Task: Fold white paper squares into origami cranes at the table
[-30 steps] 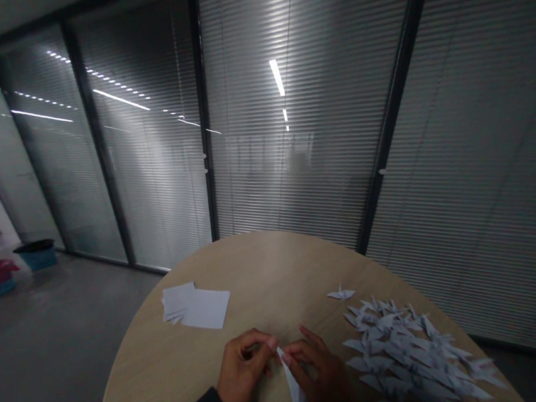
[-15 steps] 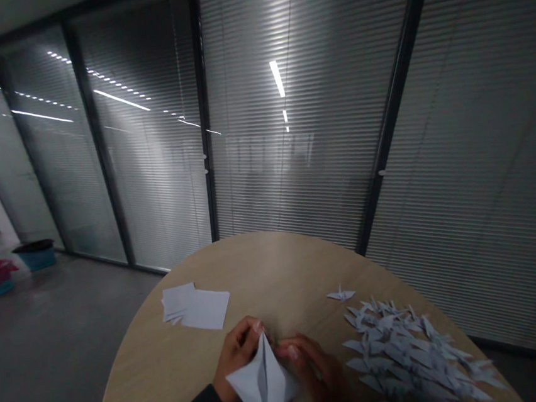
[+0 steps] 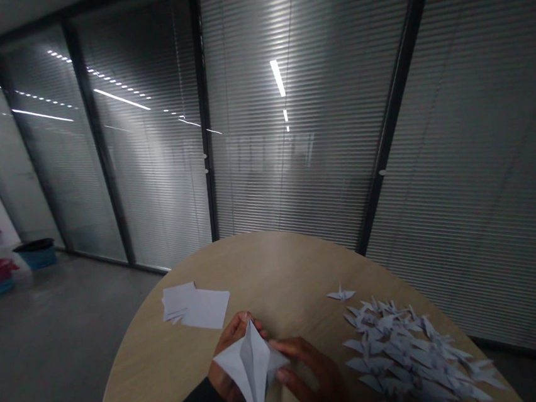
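Observation:
A partly folded white origami paper (image 3: 251,364), pointed at top and bottom with flaps spreading to the sides, is held between my hands over the near part of the table. My left hand (image 3: 230,350) is closed around its left and upper part, fingers partly behind the paper. On the other side, my right hand (image 3: 310,371) pinches the right flap between thumb and fingers. To the right lies a heap of folded white paper cranes (image 3: 401,352). One single paper crane (image 3: 341,294) sits apart, just beyond that heap.
Loose white paper sheets (image 3: 207,307) lie at the left on the round wooden table (image 3: 273,257). Glass partitions with blinds (image 3: 292,160) stand behind the table. Two lined bins (image 3: 36,253) are on the floor at far left.
The folded paper has shifted slightly left and up and its flaps spread wider. My left hand has moved under it; my right hand's fingers have come onto the right flap.

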Motion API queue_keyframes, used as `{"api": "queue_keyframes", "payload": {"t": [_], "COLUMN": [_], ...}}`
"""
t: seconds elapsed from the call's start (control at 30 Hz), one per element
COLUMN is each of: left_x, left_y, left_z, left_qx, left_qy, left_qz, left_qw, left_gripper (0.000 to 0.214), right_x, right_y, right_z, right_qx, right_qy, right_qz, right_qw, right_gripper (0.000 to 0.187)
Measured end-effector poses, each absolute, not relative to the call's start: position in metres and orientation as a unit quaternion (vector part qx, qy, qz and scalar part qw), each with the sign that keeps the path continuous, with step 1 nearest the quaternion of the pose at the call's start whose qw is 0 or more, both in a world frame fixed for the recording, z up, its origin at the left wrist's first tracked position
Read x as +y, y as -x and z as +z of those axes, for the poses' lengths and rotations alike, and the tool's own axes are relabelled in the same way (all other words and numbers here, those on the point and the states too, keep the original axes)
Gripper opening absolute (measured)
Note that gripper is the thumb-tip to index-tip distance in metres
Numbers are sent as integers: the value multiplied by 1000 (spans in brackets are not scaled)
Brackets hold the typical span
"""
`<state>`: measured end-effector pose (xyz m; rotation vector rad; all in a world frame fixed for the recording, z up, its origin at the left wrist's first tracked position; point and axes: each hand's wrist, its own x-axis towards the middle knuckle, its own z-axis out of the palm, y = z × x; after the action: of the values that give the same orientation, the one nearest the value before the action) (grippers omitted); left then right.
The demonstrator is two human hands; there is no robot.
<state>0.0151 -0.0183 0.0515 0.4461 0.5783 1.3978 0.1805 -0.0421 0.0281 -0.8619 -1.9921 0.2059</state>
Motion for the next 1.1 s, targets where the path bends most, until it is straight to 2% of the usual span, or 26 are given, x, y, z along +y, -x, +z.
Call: {"api": "queue_keyframes", "payload": {"t": [0.17,0.4,0.67,0.83,0.9,1.1], "left_x": [-15,-12,-12,-18,-18,-16], "left_y": [-15,-15,-10,-6,-5,2], "left_z": [50,50,52,55,53,56], "left_qx": [244,278,342,313,302,356], "left_qy": [-220,-277,-312,-461,-507,-574], "left_qz": [630,620,605,593,593,607], "left_qw": [704,679,648,582,548,418], "left_gripper": [40,41,55,67,61,20], "right_x": [-40,-42,-43,-45,-45,-44], "right_y": [-180,-186,-197,-205,-206,-204], "right_z": [28,30,50,59,58,59], "right_qx": [-786,-743,-649,-571,-565,-600], "right_qy": [353,366,446,515,523,485], "right_qz": [170,225,220,202,196,187], "right_qw": [478,513,575,606,607,608], "right_gripper": [24,18,20,23,22,19]}}
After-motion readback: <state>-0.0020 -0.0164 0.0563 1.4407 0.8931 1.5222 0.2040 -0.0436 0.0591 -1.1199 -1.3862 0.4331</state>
